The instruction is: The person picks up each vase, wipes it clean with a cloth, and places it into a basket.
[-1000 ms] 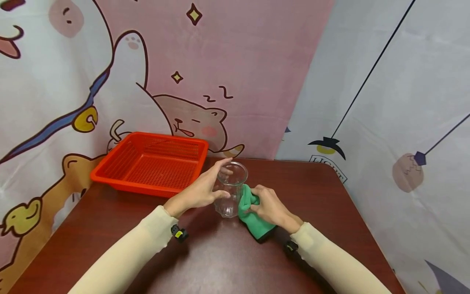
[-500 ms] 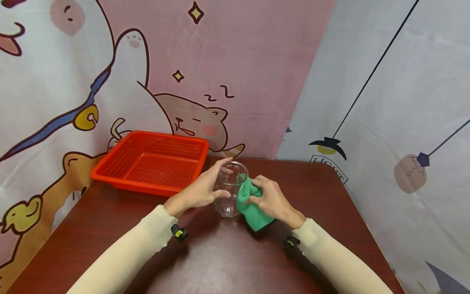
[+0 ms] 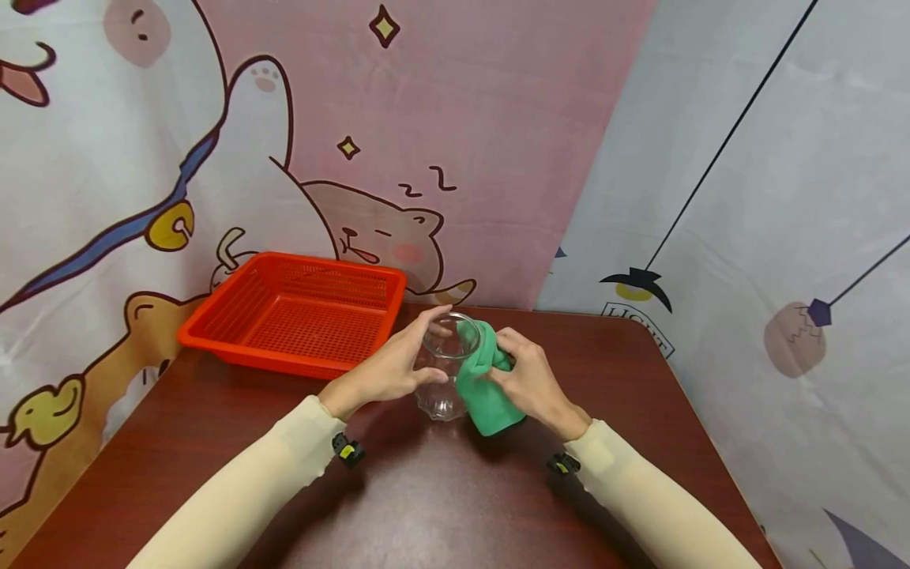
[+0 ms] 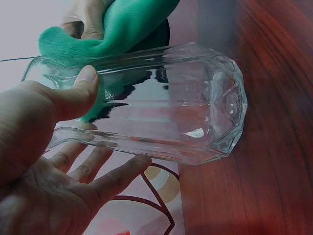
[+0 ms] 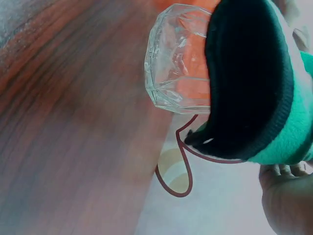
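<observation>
A clear faceted glass stands on the dark red table, seen also as the glass and the glass. My left hand grips its side, thumb across the wall and fingers behind it. A green cloth with a dark underside is bunched in my right hand and pressed against the glass's right wall up to the rim. The left wrist view shows the cloth lying over the glass, and the right wrist view shows the cloth folded beside it.
An empty orange perforated basket sits at the back left of the table, against a cartoon-printed curtain. A pale curtain hangs along the right edge. Bare table surface lies in front of my arms.
My right hand has slid the green cloth up the glass's right side, from near its base to its rim. The left hand and the glass have stayed in place.
</observation>
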Demonstrator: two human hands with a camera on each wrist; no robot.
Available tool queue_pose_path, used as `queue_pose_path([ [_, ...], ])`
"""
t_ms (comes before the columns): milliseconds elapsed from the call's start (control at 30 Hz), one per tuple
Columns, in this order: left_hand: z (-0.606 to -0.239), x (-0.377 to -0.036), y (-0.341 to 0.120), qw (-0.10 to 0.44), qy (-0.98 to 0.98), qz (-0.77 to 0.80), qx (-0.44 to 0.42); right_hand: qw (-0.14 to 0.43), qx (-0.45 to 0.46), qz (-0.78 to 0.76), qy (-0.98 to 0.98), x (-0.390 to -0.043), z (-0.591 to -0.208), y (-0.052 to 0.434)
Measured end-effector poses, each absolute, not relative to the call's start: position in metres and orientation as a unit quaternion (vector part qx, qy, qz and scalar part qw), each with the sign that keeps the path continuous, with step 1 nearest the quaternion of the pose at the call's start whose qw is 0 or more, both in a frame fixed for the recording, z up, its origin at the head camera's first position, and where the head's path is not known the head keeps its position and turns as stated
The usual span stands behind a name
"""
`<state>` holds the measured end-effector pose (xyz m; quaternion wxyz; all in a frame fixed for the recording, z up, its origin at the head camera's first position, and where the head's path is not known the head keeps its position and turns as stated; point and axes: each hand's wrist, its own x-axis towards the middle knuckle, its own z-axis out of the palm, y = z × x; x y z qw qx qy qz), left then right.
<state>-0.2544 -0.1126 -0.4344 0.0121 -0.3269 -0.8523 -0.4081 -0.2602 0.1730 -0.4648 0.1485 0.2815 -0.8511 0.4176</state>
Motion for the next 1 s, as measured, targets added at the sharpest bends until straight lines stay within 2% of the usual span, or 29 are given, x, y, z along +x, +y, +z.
queue_pose_path([
  [433,-0.438,-0.256,-0.114,0.014,-0.849,-0.413,-0.330,0.151,0.269,0.461,-0.832,-0.258,-0.465,0.168],
  [733,-0.437,-0.255,-0.113,0.024,-0.847,-0.411,-0.337,0.113,0.240,0.509,-0.819,-0.256,-0.469,0.163],
  [1000,-0.437,-0.256,-0.113,0.028,-0.847,-0.410,-0.338,0.115,0.253,0.508,-0.815,-0.258,-0.471,0.161],
])
